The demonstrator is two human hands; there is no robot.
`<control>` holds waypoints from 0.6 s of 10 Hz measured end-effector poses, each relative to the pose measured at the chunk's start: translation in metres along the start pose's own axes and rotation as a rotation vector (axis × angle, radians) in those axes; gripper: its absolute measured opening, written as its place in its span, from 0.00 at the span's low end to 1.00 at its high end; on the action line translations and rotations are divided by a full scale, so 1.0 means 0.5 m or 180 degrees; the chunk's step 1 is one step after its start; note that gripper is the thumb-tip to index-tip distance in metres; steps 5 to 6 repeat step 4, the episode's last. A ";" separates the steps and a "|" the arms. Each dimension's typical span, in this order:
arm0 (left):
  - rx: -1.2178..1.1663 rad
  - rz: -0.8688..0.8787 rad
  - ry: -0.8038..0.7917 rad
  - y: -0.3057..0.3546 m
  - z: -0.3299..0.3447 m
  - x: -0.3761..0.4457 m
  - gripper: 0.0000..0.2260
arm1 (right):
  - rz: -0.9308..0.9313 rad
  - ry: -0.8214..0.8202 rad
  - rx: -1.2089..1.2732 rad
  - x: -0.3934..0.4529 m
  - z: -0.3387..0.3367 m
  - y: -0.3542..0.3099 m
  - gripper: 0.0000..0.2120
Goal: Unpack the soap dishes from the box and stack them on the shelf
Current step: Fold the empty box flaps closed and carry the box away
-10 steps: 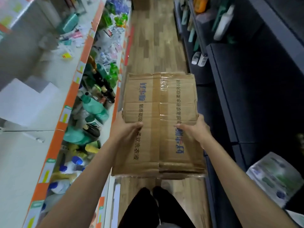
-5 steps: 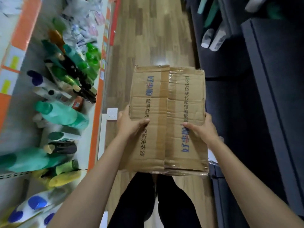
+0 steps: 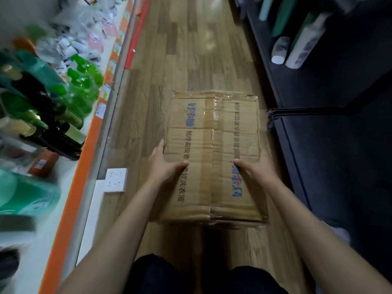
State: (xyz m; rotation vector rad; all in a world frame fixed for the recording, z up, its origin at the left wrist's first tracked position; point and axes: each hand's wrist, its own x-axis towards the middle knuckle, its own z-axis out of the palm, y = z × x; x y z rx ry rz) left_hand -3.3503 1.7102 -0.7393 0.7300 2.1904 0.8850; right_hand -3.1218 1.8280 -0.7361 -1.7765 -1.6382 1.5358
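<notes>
The left hand (image 3: 164, 164) and right hand (image 3: 255, 169) clasp the taped box (image 3: 212, 153) at nine and three o'clock; soft, creased cardboard, probably light, best supported underneath.

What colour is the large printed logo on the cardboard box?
Blue, on the brown cardboard box; seen in the head view.

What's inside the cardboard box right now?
Cannot tell: the cardboard box has its top flaps shut and taped, so the contents are hidden. The left hand and right hand grip its sides.
</notes>
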 end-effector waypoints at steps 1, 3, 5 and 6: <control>0.0218 0.0157 0.0194 -0.028 0.039 0.045 0.43 | 0.0014 0.0062 -0.0134 0.052 0.034 0.022 0.54; 0.1004 0.0192 0.0302 -0.017 0.030 0.044 0.42 | -0.0026 0.0196 -0.0626 0.040 0.027 0.021 0.43; 0.1513 -0.0008 0.0021 -0.025 0.001 -0.006 0.35 | 0.0125 0.0122 -0.0934 -0.006 0.011 0.019 0.33; 0.1513 -0.0008 0.0021 -0.025 0.001 -0.006 0.35 | 0.0125 0.0122 -0.0934 -0.006 0.011 0.019 0.33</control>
